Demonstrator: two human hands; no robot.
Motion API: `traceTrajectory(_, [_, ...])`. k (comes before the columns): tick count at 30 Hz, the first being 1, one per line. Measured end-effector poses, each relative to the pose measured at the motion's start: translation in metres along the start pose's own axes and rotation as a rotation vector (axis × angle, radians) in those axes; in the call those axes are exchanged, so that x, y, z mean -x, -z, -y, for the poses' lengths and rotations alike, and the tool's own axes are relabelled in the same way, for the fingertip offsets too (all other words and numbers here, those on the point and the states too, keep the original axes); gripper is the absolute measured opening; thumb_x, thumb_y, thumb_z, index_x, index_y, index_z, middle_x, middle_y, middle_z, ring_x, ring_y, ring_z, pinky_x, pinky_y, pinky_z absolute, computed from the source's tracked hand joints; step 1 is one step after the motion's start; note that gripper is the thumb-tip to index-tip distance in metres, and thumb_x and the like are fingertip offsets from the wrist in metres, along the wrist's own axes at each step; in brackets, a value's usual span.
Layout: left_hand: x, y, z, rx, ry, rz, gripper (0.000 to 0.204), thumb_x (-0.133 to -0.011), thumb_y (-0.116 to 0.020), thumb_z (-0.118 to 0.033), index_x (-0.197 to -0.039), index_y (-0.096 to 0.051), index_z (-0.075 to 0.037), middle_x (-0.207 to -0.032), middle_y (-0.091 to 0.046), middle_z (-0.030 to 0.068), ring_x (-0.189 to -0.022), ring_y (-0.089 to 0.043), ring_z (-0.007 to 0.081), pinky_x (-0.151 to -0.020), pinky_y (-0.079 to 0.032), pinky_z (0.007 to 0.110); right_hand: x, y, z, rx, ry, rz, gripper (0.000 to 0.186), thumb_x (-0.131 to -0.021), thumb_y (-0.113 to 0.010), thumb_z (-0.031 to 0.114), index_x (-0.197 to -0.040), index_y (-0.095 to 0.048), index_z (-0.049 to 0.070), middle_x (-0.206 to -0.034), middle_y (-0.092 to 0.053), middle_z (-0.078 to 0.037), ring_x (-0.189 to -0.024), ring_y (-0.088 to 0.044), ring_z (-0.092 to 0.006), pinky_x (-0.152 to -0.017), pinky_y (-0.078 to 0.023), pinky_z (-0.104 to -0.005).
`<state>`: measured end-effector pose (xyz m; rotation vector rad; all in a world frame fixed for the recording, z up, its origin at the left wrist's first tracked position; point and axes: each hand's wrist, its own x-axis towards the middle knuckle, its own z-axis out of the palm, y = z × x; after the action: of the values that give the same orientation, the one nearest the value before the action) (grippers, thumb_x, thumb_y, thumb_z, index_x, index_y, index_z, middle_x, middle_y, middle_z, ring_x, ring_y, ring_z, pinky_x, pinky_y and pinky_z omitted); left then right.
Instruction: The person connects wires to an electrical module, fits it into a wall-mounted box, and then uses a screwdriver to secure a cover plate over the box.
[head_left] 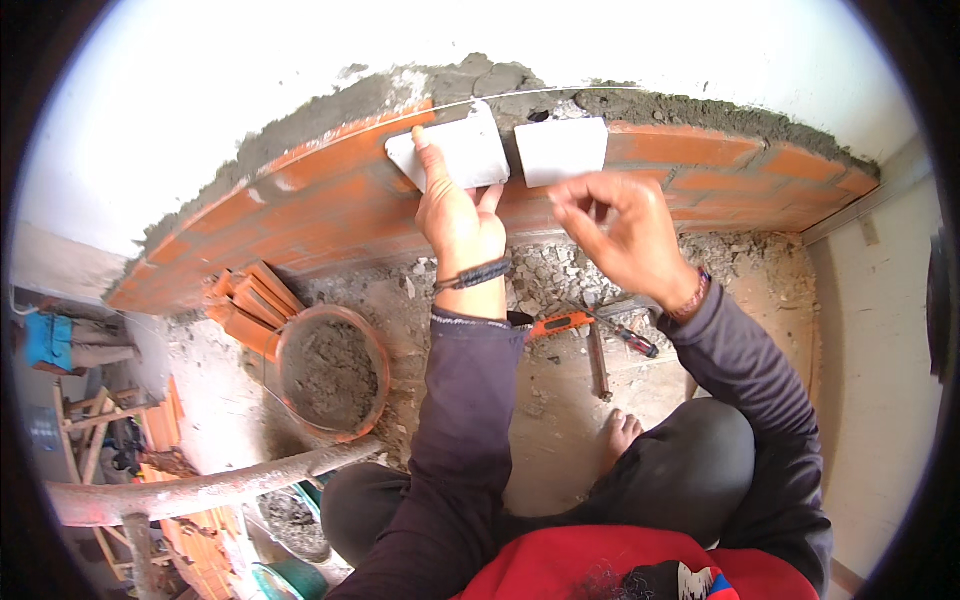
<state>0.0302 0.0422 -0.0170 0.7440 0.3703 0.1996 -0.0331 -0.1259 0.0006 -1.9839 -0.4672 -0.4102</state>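
Note:
My left hand point(455, 215) holds a white square plate point(450, 150) from below against the top of the orange brick wall point(715, 145), thumb on its face. A second white plate point(560, 148) sits just to its right, on the rough grey mortar band point(680, 108). My right hand point(625, 235) is just below that plate, fingers curled toward the thumb; I cannot make out whether anything is between them. A thin string point(390, 118) runs along the wall top above the plates. An orange tool point(555, 325), a screwdriver point(630, 337) and a metal bar point(600, 365) lie below.
A tub of mortar point(335, 370) stands left, beside stacked bricks point(245, 310). A wooden pole point(180, 488) crosses the lower left, near another mortar container point(290, 520) and more bricks point(190, 550). A person in blue point(50, 340) is at far left. A pale wall point(880, 400) bounds the right.

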Motion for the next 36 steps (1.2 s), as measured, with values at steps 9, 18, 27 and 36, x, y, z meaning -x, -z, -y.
traceTrajectory(9, [0.011,-0.003,-0.005,-0.074,-0.024,-0.006,0.091,-0.092,-0.068,-0.054,-0.155,-0.021,-0.008,-0.152,-0.027,0.0198,-0.146,-0.028,0.0385,-0.115,-0.028,0.069,0.163,-0.005,-0.118,0.179,-0.316,0.041,0.012,-0.077,-0.073,0.004,-0.088,-0.07,0.001,-0.09,-0.069,-0.018,-0.089,-0.065,-0.0394,-0.079,-0.052,-0.0453])
traceTrajectory(18, [0.005,0.006,-0.003,-0.134,-0.016,-0.059,0.107,-0.09,-0.068,-0.057,-0.152,-0.009,0.008,-0.149,-0.026,0.0248,-0.145,-0.026,0.0411,-0.116,-0.033,0.065,0.236,-0.008,-0.159,0.393,-0.593,0.176,0.033,-0.071,-0.075,0.006,-0.102,-0.065,0.005,-0.103,-0.062,-0.017,-0.1,-0.058,-0.0403,-0.087,-0.049,-0.0491])
traceTrajectory(27, [0.006,0.005,-0.005,-0.145,0.017,-0.115,0.117,-0.085,-0.071,-0.063,-0.151,-0.008,0.01,-0.149,-0.026,0.0243,-0.145,-0.027,0.0394,-0.116,-0.034,0.063,0.246,-0.014,-0.177,0.374,-0.563,0.266,0.032,-0.073,-0.069,0.003,-0.105,-0.067,0.006,-0.103,-0.065,-0.018,-0.1,-0.06,-0.0406,-0.088,-0.048,-0.05])
traceTrajectory(36, [0.009,0.005,0.0,-0.081,-0.011,-0.119,0.119,-0.082,-0.078,-0.057,-0.153,-0.007,0.005,-0.152,-0.021,0.0226,-0.147,-0.024,0.0384,-0.116,-0.033,0.064,0.237,0.006,-0.158,0.195,-0.527,0.261,0.042,-0.071,-0.068,-0.003,-0.113,-0.066,0.005,-0.109,-0.065,-0.021,-0.103,-0.06,-0.0431,-0.091,-0.048,-0.0492])
